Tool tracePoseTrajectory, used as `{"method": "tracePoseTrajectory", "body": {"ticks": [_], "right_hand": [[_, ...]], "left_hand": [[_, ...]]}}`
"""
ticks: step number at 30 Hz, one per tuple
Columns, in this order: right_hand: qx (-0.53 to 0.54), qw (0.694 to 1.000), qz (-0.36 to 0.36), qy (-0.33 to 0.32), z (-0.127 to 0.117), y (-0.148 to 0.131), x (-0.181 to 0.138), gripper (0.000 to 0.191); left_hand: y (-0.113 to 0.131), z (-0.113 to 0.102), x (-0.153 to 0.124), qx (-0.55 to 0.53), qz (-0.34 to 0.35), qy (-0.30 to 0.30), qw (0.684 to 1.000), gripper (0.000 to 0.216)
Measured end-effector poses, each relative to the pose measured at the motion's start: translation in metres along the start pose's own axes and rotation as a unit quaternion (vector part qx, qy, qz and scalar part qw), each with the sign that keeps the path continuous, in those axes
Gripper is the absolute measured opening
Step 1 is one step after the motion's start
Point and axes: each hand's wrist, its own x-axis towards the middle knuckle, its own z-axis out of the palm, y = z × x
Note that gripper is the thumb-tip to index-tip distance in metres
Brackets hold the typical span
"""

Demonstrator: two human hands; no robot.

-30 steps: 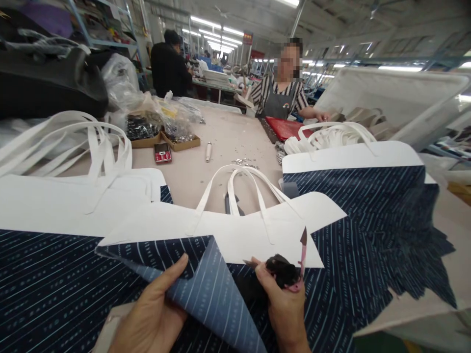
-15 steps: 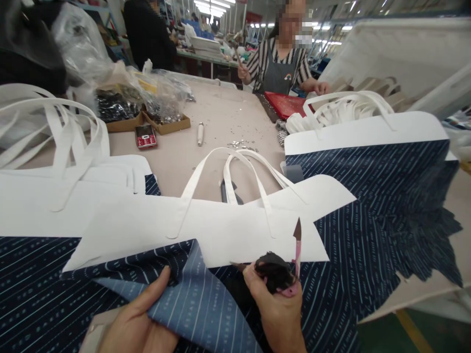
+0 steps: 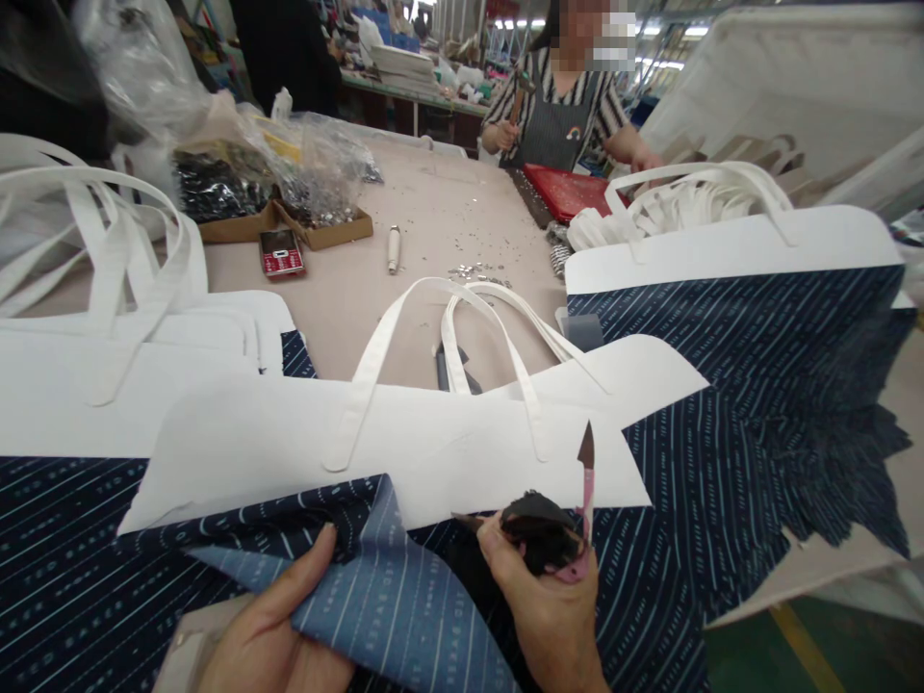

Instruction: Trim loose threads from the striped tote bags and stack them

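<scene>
My left hand (image 3: 281, 616) holds a folded-back flap of navy striped fabric (image 3: 404, 597), thumb on top, its paler inside showing. This fabric joins a white panel (image 3: 238, 433) with a white strap handle (image 3: 375, 351). In my closed right hand (image 3: 549, 606) is a pink-handled blade (image 3: 587, 452), its tip pointing up. A black, bunched piece (image 3: 541, 529) sits in the same grip, and a dark pointed tip (image 3: 466, 521) sticks out left by the panel's lower edge. How these parts join is hidden.
White-handled panels with navy fabric lie stacked left (image 3: 130, 385) and right (image 3: 729, 241). Beyond are a red phone (image 3: 282, 255), a white cylinder (image 3: 394, 250), loose metal bits (image 3: 480, 274) and boxes of bagged parts (image 3: 336, 231). Across the table, a person holds a hammer (image 3: 521, 91) beside a red tray (image 3: 570, 191).
The view has shifted slightly, so the background sits higher. The person opposite has the hammer in a different position. Both my hands keep the same grips and nearly the same places.
</scene>
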Motion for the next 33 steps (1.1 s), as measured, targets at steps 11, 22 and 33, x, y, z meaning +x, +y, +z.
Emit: {"method": "tracePoseTrajectory", "body": {"ticks": [11,22,33], "right_hand": [[-0.038,0.997,-0.065,-0.005,0.013,-0.009,-0.008,0.023],[0.08,0.993,-0.034,-0.077,-0.009,0.009,0.004,0.012],[0.04,0.999,-0.023,-0.023,0.0,-0.002,0.0,0.016]], "left_hand": [[0.0,0.004,-0.007,-0.012,-0.041,-0.034,0.999,0.035],[0.002,0.007,-0.009,-0.001,0.023,0.003,1.0,0.011],[0.001,0.002,-0.01,-0.016,-0.002,-0.029,0.999,0.034]]}}
